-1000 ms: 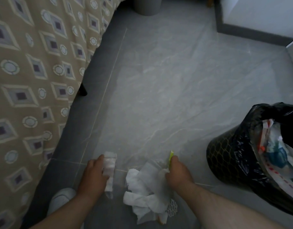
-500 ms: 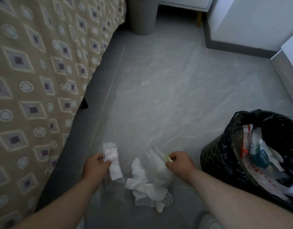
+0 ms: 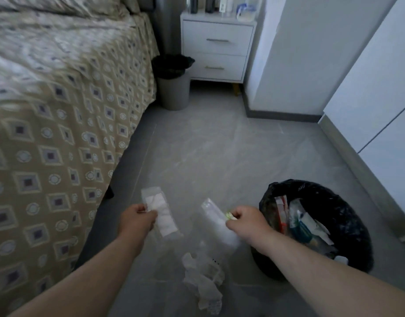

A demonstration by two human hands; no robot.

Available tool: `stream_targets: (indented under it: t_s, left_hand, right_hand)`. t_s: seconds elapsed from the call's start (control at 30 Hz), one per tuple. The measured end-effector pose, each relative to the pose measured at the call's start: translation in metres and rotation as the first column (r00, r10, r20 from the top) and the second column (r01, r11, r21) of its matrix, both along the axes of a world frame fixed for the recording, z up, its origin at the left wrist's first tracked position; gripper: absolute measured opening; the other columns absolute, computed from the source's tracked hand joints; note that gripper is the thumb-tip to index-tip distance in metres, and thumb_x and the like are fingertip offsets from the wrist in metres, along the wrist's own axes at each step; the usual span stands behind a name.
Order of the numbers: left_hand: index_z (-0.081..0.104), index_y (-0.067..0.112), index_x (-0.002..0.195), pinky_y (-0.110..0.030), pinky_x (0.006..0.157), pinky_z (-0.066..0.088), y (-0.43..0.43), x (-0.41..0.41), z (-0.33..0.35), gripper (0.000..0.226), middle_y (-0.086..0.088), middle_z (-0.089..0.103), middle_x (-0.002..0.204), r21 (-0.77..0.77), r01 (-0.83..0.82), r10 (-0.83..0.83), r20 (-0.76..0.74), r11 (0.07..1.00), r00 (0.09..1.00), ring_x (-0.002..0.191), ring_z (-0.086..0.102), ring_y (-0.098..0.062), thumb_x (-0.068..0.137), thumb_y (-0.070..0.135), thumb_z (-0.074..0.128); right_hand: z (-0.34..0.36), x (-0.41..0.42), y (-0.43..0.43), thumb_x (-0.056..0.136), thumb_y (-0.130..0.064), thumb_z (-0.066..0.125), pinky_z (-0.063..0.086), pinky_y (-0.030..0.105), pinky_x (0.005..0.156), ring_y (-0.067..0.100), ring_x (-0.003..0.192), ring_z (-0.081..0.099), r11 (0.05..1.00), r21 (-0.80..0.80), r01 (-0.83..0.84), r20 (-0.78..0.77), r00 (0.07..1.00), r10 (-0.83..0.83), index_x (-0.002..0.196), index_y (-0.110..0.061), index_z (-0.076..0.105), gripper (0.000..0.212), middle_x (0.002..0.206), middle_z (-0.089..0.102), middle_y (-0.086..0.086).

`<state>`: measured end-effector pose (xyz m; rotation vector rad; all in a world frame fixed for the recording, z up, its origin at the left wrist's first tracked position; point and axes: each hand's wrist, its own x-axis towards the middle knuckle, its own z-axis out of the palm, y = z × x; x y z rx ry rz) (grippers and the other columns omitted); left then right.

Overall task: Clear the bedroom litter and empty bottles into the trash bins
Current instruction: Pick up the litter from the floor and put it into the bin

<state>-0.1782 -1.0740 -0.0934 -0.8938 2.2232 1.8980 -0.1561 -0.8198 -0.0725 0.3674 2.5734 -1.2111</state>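
Observation:
My left hand point(image 3: 137, 219) grips a clear plastic wrapper with white padding point(image 3: 161, 213), held above the floor. My right hand point(image 3: 247, 221) grips a clear plastic bag with white tissue and a green bit at its top point(image 3: 217, 221), just left of the near trash bin point(image 3: 348, 209). That bin has a black liner and holds mixed litter. A crumpled white tissue and mesh scrap point(image 3: 205, 280) shows below my hands, blurred; I cannot tell whether it hangs from the bag or lies on the floor.
The bed with a patterned beige cover point(image 3: 59, 133) fills the left side. A second grey bin with a black liner point(image 3: 173, 88) stands at the far end beside a white nightstand point(image 3: 216, 49). White cabinet doors point(image 3: 380, 106) line the right. Grey floor tiles point(image 3: 219, 156) stretch between.
Both hands have risen from the floor with their litter, and my head has lifted, so the far bin and nightstand now show. The tissue pile sits lower in view.

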Motion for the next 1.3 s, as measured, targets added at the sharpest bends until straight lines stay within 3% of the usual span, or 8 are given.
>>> stream_targets:
  t_s: [0.1, 0.37, 0.47, 0.7, 0.9, 1.03, 1.13, 1.3]
  left_hand:
    - [0.059, 0.003, 0.079, -0.027, 0.055, 0.043, 0.023, -0.002, 0.040, 0.010, -0.013, 0.054, 0.066, 0.049, 0.005, -0.003, -0.047, 0.999, 0.999, 0.054, 0.045, -0.019, 0.081, -0.007, 0.061]
    - [0.064, -0.005, 0.088, -0.027, 0.055, 0.046, 0.101, -0.008, 0.124, 0.009, -0.011, 0.053, 0.063, 0.116, 0.118, -0.099, -0.157, 0.986, 0.983, 0.052, 0.045, -0.017, 0.080, -0.004, 0.063]
    - [0.063, -0.002, 0.087, -0.025, 0.053, 0.047, 0.123, -0.014, 0.145, 0.007, -0.010, 0.053, 0.063, 0.161, 0.157, -0.124, -0.200, 0.974, 0.972, 0.053, 0.046, -0.017, 0.080, -0.003, 0.063]
    - [0.060, 0.003, 0.084, -0.028, 0.059, 0.046, 0.142, -0.029, 0.156, 0.006, -0.009, 0.054, 0.064, 0.309, 0.168, -0.098, -0.229, 0.936, 0.968, 0.055, 0.047, -0.017, 0.083, -0.002, 0.063]
    - [0.060, 0.003, 0.084, -0.027, 0.058, 0.045, 0.162, -0.040, 0.141, 0.005, -0.009, 0.051, 0.063, 0.348, 0.174, -0.114, -0.188, 0.921, 0.976, 0.054, 0.045, -0.017, 0.084, -0.002, 0.061]
    - [0.058, 0.006, 0.077, -0.020, 0.048, 0.044, 0.195, -0.034, 0.123, 0.011, -0.008, 0.051, 0.062, 0.359, 0.211, -0.165, -0.156, 0.909, 0.974, 0.048, 0.045, -0.014, 0.084, -0.002, 0.060]
    - [0.057, 0.006, 0.076, -0.019, 0.043, 0.043, 0.222, -0.029, 0.112, 0.012, -0.008, 0.050, 0.059, 0.363, 0.253, -0.213, -0.146, 0.897, 0.966, 0.046, 0.044, -0.014, 0.083, -0.003, 0.060]
    - [0.056, 0.003, 0.077, -0.021, 0.043, 0.040, 0.255, -0.023, 0.098, 0.010, -0.005, 0.047, 0.049, 0.374, 0.312, -0.280, -0.138, 0.873, 0.950, 0.044, 0.041, -0.016, 0.082, -0.004, 0.061]
  right_hand:
    - [0.037, 0.007, 0.018, 0.069, -0.005, 0.062, 0.023, 0.025, 0.047, 0.013, 0.052, 0.034, 0.998, -0.056, 0.036, -0.056, 0.998, -0.039, 0.059, -0.004, 0.054, 0.014, 0.059, 0.039, 0.004]
    - [0.118, 0.015, 0.082, 0.071, -0.001, 0.066, 0.035, 0.028, 0.057, 0.018, 0.062, 0.045, 0.912, -0.351, 0.214, -0.011, 0.973, -0.232, 0.061, -0.012, 0.054, 0.020, 0.064, 0.049, 0.007]
    - [0.136, 0.008, 0.096, 0.076, 0.001, 0.064, 0.042, 0.025, 0.052, 0.021, 0.059, 0.053, 0.825, -0.489, 0.283, 0.058, 0.954, -0.293, 0.073, -0.007, 0.057, 0.011, 0.071, 0.056, 0.014]
    - [0.164, -0.022, 0.120, 0.081, 0.004, 0.058, 0.049, 0.035, 0.062, 0.027, 0.057, 0.062, 0.536, -0.789, 0.300, 0.051, 0.901, -0.430, 0.055, -0.012, 0.064, 0.031, 0.061, 0.066, 0.012]
    - [0.187, -0.015, 0.164, 0.085, -0.004, 0.058, 0.051, 0.035, 0.066, 0.024, 0.071, 0.063, 0.439, -0.840, 0.318, 0.067, 0.865, -0.498, 0.082, -0.011, 0.063, 0.009, 0.074, 0.068, 0.008]
    - [0.218, -0.002, 0.194, 0.088, -0.006, 0.054, 0.052, 0.038, 0.078, 0.023, 0.079, 0.064, 0.362, -0.897, 0.255, 0.038, 0.859, -0.511, 0.092, -0.004, 0.065, 0.012, 0.084, 0.069, 0.011]
    - [0.243, 0.012, 0.212, 0.083, -0.006, 0.054, 0.058, 0.032, 0.072, 0.019, 0.070, 0.071, 0.292, -0.940, 0.174, -0.003, 0.855, -0.519, 0.088, -0.002, 0.068, 0.015, 0.080, 0.074, 0.009]
    - [0.270, 0.033, 0.235, 0.067, -0.010, 0.060, 0.049, 0.040, 0.092, 0.022, 0.076, 0.070, 0.289, -0.952, 0.101, -0.087, 0.817, -0.570, 0.065, -0.004, 0.075, 0.017, 0.079, 0.073, 0.010]
